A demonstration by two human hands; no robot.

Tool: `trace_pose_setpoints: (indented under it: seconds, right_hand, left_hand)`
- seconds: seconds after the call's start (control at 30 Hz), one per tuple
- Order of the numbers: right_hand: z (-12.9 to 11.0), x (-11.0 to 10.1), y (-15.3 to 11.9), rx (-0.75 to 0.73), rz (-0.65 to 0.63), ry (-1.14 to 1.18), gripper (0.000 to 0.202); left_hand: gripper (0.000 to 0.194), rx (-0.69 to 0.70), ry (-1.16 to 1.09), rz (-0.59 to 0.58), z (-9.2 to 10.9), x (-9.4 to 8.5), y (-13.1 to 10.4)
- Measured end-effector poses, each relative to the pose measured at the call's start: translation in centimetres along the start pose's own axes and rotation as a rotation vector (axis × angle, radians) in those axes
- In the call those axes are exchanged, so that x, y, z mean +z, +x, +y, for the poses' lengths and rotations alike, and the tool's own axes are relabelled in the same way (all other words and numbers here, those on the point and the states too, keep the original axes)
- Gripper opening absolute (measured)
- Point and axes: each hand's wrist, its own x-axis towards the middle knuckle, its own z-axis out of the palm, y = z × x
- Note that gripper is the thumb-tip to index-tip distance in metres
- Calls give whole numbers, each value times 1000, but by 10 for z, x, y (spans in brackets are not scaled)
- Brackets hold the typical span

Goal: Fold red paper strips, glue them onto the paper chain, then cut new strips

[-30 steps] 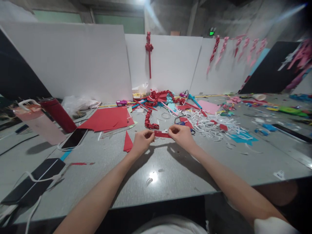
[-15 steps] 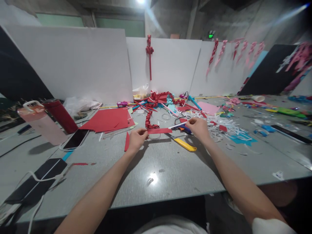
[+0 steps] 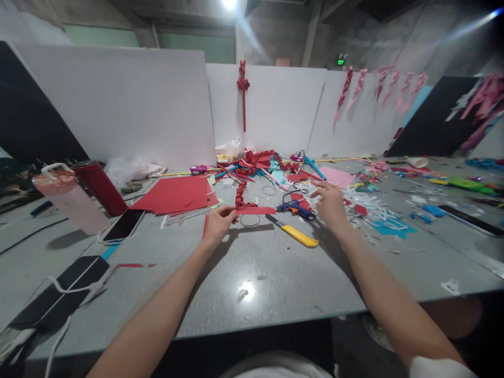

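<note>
Between thumb and fingers my left hand (image 3: 221, 223) pinches one end of a red paper strip (image 3: 258, 210), which stretches out to the right above the table. My right hand (image 3: 329, 206) is raised over the white paper scraps (image 3: 368, 199), fingers apart and holding nothing that I can see. A curled red paper chain (image 3: 240, 193) lies just behind the strip. Below the strip is a thin wire ring (image 3: 250, 220). The yellow utility knife (image 3: 297, 234) rests between my hands, its blade pointing left. Near my right hand lies a blue glue gun (image 3: 296, 208).
Red paper sheets (image 3: 175, 193), a phone (image 3: 124, 224), a red flask (image 3: 101, 186) and a pink bottle (image 3: 69, 197) occupy the left side. A black power bank (image 3: 59, 289) with white cables sits nearer. White boards (image 3: 271, 110) stand along the back.
My right hand has let go of a white backing strip and opened, shifting slightly right. The glue gun shows more fully. My left hand keeps the red strip almost in place.
</note>
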Motion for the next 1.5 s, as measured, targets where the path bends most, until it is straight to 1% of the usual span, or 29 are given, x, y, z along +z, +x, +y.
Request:
trace_pose_setpoints:
  seconds: [0.03, 0.1, 0.17, 0.23, 0.33, 0.37, 0.4, 0.53, 0.7, 0.8, 0.87, 0.93, 0.97, 1.03, 1.1, 1.17, 1.27, 1.37, 1.5]
  right_hand:
    - [-13, 1, -3, -85, -33, 112, 28]
    - [-41, 3, -11, -187, -79, 287, 26]
    - [-67, 5, -21, -260, -141, 387, 25]
    - [-88, 6, -31, -316, -232, 427, 23]
    - [-104, 10, -42, -414, -359, 386, 43]
    - [-105, 11, -44, -430, -388, 372, 46]
    - [-105, 13, -44, -433, -409, 364, 44]
    - [-103, 17, -43, -412, -462, 384, 28]
    - [-104, 15, -41, -395, -482, 413, 26]
    - [-104, 14, -42, -397, -486, 405, 24]
    - [-104, 14, -42, -395, -496, 394, 25]
    - [-105, 15, -43, -398, -521, 380, 26]
    - [-105, 15, -43, -407, -537, 375, 27]
    - [-108, 15, -44, -433, -567, 363, 27]
    - [-111, 14, -46, -457, -583, 350, 26]
    - [-115, 13, -48, -474, -593, 341, 24]
    - [-120, 10, -50, -496, -606, 347, 18]
    - [-123, 10, -51, -513, -618, 351, 15]
    - [-122, 12, -50, -531, -635, 364, 17]
  left_hand:
    - [22, 9, 4, -13, 1, 0, -1]
    - [22, 34, 12, -53, 4, 1, -3]
    - [22, 49, 16, -108, 7, 1, -5]
    - [23, 51, 19, -164, 9, 2, -8]
    - [24, 53, 25, -232, 13, 4, -11]
    - [23, 53, 27, -248, 14, 4, -12]
    - [23, 52, 27, -263, 14, 5, -13]
    - [22, 40, 19, -287, 14, 5, -13]
    - [23, 30, 7, -274, 7, 4, -9]
    - [23, 41, 72, -271, 6, 3, -9]
    - [21, 105, 202, -241, 10, 0, -11]
    - [22, 258, 380, -225, 18, -4, -14]
    - [25, 358, 464, -245, 22, -6, -15]
    - [37, 532, 579, -351, 31, -8, -19]
    - [43, 636, 644, -486, 38, -8, -22]
    - [42, 683, 689, -593, 40, -6, -24]
    - [27, 714, 751, -678, 37, -1, -25]
    - [14, 736, 774, -693, 31, 1, -26]
    - [11, 756, 752, -687, 26, 1, -24]
